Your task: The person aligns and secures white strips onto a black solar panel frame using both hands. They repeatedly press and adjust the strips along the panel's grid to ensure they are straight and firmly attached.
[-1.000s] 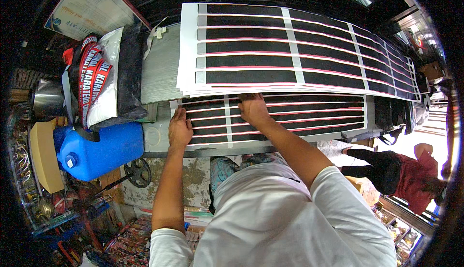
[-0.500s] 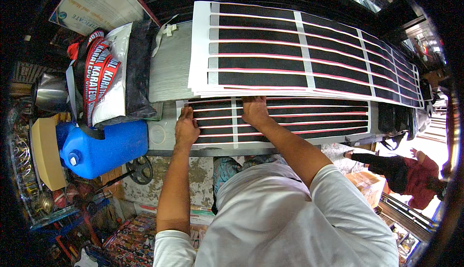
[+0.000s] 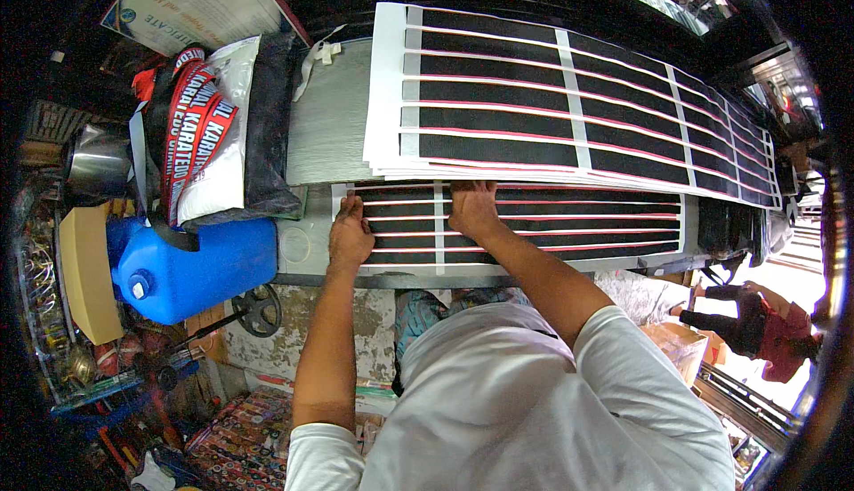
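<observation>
A long sheet with black panels and white-and-red stripes (image 3: 569, 232) lies on the grey tabletop in front of me. My left hand (image 3: 351, 231) is at its left end, fingers bent and pressed together on the sheet. Farther right, my right hand (image 3: 475, 210) is curled over the same sheet, beside a pale cross band. Its fingertips are hidden by the near edge of a raised stack of similar striped sheets (image 3: 488, 95). This stack covers the far part of the lower sheet.
Left of the sheets are a white-and-black bag with a red printed band (image 3: 213, 135) and a blue jerrycan (image 3: 222, 264). A framed certificate (image 3: 191, 2) leans behind. A metal vessel (image 3: 98, 157) and a tan box (image 3: 89, 273) stand farther left. A person (image 3: 778, 331) is at the right.
Both hands keep nearly the same places on the lower sheet. The whole view has shifted slightly, and the person at the right has changed pose.
</observation>
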A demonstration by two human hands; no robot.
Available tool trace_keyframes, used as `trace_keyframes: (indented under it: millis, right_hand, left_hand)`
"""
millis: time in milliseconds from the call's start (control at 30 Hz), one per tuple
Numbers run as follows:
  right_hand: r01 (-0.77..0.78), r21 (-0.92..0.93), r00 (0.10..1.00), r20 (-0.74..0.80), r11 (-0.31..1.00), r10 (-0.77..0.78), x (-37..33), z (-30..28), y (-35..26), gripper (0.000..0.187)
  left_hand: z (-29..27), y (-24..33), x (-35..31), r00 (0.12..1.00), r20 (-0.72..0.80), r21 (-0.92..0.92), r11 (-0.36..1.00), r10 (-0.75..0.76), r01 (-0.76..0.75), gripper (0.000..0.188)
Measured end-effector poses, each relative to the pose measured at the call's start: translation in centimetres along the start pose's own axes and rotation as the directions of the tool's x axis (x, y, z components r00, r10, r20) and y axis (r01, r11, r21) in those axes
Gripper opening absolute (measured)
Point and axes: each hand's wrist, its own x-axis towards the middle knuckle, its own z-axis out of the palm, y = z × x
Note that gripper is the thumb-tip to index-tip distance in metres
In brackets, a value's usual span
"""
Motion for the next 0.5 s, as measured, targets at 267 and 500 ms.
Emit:
trace_keyframes:
  millis: [267, 500]
  right_hand:
    - [-0.027, -0.081, 0.986, -0.168, 0.996, 0.014, 0.2, 1.9, 0.0, 0.069]
    - [0.038, -0.044, 0.982, -0.182, 0.998, -0.045, 0.6, 2.5, 0.5, 0.046]
  left_hand:
    - [-0.5, 0.5, 0.2, 1.000, 0.022, -0.009, 1.000, 0.003, -0.003, 0.064]
    - [-0.5, 0.4, 0.4, 1.000, 0.020, -0.020, 1.000, 0.015, -0.015, 0.067]
